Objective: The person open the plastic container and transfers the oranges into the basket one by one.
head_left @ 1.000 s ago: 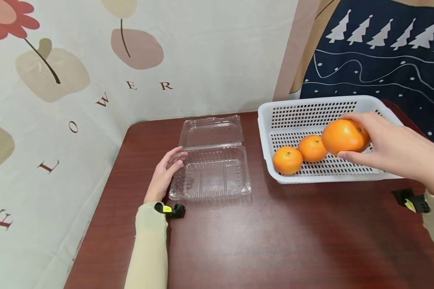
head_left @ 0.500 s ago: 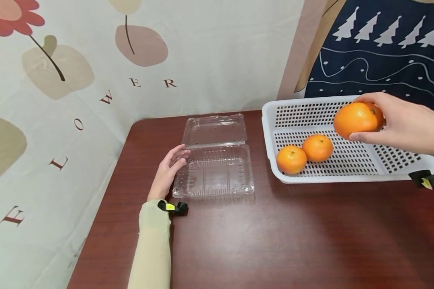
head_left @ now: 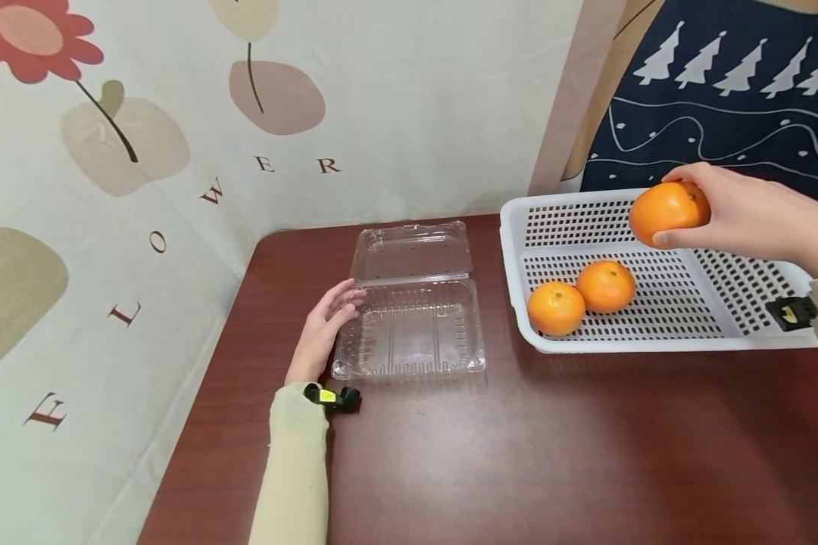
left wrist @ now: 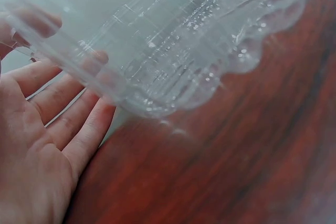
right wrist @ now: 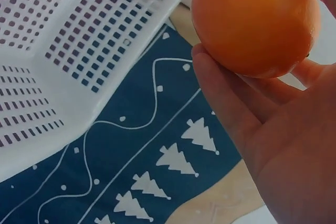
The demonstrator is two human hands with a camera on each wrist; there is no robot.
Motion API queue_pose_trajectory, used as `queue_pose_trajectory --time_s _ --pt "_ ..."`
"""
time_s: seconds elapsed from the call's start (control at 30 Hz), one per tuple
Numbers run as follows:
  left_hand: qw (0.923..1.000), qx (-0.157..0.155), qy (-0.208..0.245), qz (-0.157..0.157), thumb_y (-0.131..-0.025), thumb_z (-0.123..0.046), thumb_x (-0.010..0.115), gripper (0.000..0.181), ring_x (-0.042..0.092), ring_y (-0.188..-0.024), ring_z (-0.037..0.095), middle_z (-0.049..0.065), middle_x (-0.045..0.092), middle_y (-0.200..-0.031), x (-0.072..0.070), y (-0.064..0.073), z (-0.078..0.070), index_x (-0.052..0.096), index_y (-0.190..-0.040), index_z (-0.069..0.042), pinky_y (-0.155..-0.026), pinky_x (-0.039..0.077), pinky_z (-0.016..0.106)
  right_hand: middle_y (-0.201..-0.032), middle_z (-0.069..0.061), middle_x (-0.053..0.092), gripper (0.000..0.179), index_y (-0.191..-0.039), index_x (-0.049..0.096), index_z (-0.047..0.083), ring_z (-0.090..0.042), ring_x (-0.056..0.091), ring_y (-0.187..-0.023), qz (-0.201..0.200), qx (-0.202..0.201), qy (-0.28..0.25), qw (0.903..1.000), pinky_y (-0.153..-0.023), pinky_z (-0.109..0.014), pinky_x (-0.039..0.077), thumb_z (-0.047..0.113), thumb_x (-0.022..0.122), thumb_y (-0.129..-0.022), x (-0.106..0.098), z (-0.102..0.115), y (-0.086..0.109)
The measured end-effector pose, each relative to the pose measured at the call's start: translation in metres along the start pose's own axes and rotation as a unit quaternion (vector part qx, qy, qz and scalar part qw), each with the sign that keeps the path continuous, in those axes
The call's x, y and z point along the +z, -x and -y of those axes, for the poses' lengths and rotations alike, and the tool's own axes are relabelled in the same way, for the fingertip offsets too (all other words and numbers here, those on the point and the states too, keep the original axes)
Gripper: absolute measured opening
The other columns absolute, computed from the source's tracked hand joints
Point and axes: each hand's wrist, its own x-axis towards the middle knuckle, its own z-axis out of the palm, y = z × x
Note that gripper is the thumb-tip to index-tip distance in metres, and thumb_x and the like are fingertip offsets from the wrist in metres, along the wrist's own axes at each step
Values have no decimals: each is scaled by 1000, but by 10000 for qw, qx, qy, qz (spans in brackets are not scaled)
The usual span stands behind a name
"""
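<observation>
My right hand (head_left: 743, 216) grips an orange (head_left: 669, 215) above the white basket, thumb and fingers round its sides. In the right wrist view the same orange (right wrist: 254, 22) sits against the fingers (right wrist: 226, 93). Two more oranges lie in the basket's left part, one at the front left (head_left: 556, 308) and one beside it (head_left: 606, 287). At the left side of a clear plastic clamshell box (head_left: 409, 333), my left hand (head_left: 320, 329) rests with its fingers loosely extended. The left wrist view shows fairly straight fingers (left wrist: 79, 124) at the box's wall (left wrist: 173, 72).
The white perforated basket (head_left: 644, 346) stands at the back right of the brown table (head_left: 491, 462). The box's lid (head_left: 412, 251) lies folded back toward the wall. A printed curtain (head_left: 416, 98) and a navy cloth with trees (head_left: 722, 98) hang behind.
My right hand has lifted the orange higher over the basket, up and away from the other two. The left hand stays by the box. The head view has shifted slightly.
</observation>
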Motion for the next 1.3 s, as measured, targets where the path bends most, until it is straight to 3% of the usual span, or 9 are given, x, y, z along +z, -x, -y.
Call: queue_pose_trajectory --time_s 0.2,0.47,0.7,0.9,1.17,1.3 --pt "10000 -19 -23 -77 -92 -12 49 46 46 -116 17 6 53 -124 2 -5 9 38 -136 -15 -90 41 28 -105 -22 45 92 -131 27 -3 -31 47 -79 80 5 66 9999 -62 -42 41 57 63 -71 1 -3 -10" --pt "9993 251 263 -10 -92 -7 45 45 44 -116 26 20 49 -124 8 -4 -6 34 -135 -1 -92 39 42 -111 -21 42 94 -135 22 -1 -31 47 -85 375 87 -318 9988 -67 -44 42 58 61 -72 11 -2 -21" --pt "9996 252 146 -52 -92 -7 45 43 45 -115 27 21 48 -124 7 -3 -10 36 -134 2 -92 38 45 -115 -22 41 96 -137 19 2 -32 47 -88 676 57 -566 9961 -72 -48 43 61 59 -72 18 10 -38" --pt "9994 214 231 -113 -93 -9 45 39 44 -116 30 17 49 -125 -1 -2 1 42 -132 -3 -92 40 40 -113 -18 44 92 -133 25 4 -30 47 -89 866 -127 -655 9940 -73 -45 44 60 61 -70 30 24 -49" --pt "9994 184 225 -209 -92 -16 50 38 47 -115 22 10 52 -124 -5 -2 18 47 -129 -12 -89 43 31 -114 -15 43 92 -134 27 9 -29 49 -87 1056 -178 -540 9928 -70 -43 44 61 63 -68 41 34 -58" --pt "9995 185 199 -169 -92 -11 48 39 45 -116 27 16 50 -125 -2 1 5 45 -130 -6 -89 42 32 -115 -14 43 91 -134 27 10 -28 49 -88 1105 -284 -439 9925 -71 -43 44 61 63 -69 43 37 -62"
